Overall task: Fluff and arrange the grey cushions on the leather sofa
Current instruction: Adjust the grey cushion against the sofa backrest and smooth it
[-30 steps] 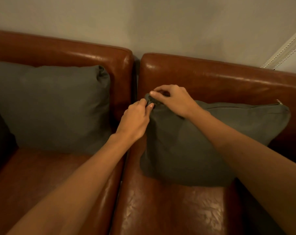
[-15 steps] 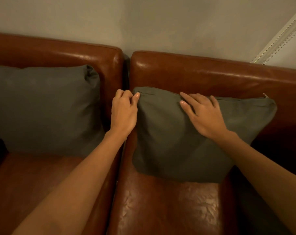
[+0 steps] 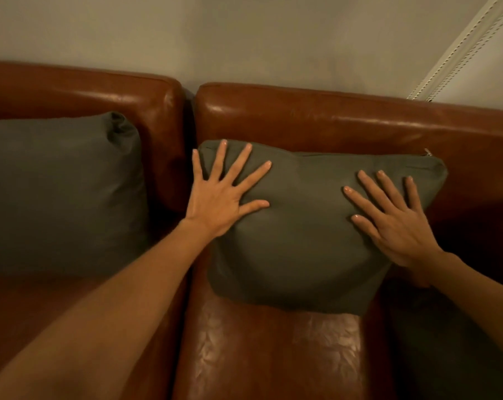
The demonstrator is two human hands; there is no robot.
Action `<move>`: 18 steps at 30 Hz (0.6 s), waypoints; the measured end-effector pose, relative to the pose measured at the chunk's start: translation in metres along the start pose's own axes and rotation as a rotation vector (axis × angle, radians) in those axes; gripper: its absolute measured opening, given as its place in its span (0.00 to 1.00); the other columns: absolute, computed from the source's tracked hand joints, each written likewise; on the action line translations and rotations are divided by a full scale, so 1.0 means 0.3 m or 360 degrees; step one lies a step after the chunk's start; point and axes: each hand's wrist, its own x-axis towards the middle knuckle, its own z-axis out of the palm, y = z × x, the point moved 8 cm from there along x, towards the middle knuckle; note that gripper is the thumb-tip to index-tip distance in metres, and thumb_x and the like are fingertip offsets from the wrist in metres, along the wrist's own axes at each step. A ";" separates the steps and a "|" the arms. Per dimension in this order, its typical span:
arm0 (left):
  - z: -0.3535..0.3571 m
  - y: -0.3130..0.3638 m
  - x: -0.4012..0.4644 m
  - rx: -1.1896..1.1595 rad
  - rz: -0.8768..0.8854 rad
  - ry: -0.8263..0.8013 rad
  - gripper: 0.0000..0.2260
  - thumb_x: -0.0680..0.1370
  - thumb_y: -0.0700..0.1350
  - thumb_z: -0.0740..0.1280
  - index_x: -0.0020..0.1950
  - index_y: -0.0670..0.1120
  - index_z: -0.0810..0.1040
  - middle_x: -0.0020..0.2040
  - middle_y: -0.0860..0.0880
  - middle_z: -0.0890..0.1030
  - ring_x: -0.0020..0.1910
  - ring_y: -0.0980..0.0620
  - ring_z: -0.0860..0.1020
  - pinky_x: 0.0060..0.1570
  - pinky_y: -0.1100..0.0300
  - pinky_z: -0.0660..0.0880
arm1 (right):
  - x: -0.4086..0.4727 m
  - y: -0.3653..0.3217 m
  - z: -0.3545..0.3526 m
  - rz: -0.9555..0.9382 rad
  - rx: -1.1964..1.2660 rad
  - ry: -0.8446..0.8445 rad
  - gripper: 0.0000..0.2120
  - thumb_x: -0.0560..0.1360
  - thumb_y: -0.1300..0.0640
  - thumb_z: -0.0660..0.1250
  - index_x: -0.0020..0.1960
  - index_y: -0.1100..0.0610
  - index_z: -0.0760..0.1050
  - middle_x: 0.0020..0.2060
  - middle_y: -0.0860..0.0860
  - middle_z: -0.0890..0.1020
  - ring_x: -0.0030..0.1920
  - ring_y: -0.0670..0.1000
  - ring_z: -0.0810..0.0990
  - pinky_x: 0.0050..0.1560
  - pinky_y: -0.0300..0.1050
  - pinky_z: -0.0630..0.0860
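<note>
The right-hand grey cushion stands upright on the right seat of the leather sofa, leaning back against the backrest, its zip pull just showing at the top right corner. Both hands are flat on its front face: the left hand lies on the upper left part with fingers spread wide and straight, fingertips up near the top edge, and the fabric dimples a little under the palm. The right hand rests on the right side, fingers straight and slightly fanned, pointing up and inward, holding nothing. Over on the left seat a second grey cushion sits plump against its own backrest, well apart from both hands and cut off by the frame's left edge. The worn seat leather gleams below. Behind the sofa rises a plain pale wall, and a white ribbed strip slants down at the upper right.
</note>
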 end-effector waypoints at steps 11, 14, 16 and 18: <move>0.049 -0.037 0.062 -0.0049 -0.0285 -0.0114 0.36 0.73 0.74 0.38 0.76 0.60 0.33 0.79 0.43 0.39 0.77 0.37 0.40 0.70 0.31 0.41 | 0.078 0.064 0.065 0.0119 0.0063 -0.0088 0.27 0.80 0.34 0.38 0.77 0.36 0.39 0.79 0.46 0.45 0.79 0.57 0.44 0.74 0.66 0.39; 0.064 -0.057 -0.024 -0.0258 -0.0663 -0.0134 0.40 0.73 0.75 0.42 0.78 0.55 0.35 0.79 0.41 0.39 0.76 0.35 0.39 0.69 0.32 0.39 | 0.004 0.087 0.077 0.0583 0.0250 -0.0021 0.31 0.76 0.29 0.42 0.76 0.33 0.39 0.78 0.45 0.38 0.78 0.58 0.37 0.72 0.64 0.32; 0.078 -0.066 -0.105 -0.0528 -0.0979 -0.0080 0.41 0.74 0.73 0.46 0.78 0.53 0.36 0.79 0.42 0.38 0.77 0.35 0.40 0.70 0.33 0.41 | -0.086 0.095 0.105 0.1008 0.0588 0.0117 0.32 0.76 0.29 0.45 0.76 0.35 0.39 0.79 0.48 0.37 0.78 0.57 0.35 0.71 0.60 0.32; 0.093 -0.060 -0.178 -0.0938 -0.1165 0.0073 0.41 0.76 0.70 0.52 0.78 0.52 0.36 0.79 0.44 0.37 0.78 0.41 0.41 0.72 0.37 0.43 | -0.187 0.085 0.141 0.1352 0.1104 0.0375 0.32 0.79 0.33 0.48 0.78 0.39 0.40 0.79 0.51 0.37 0.78 0.56 0.36 0.74 0.58 0.37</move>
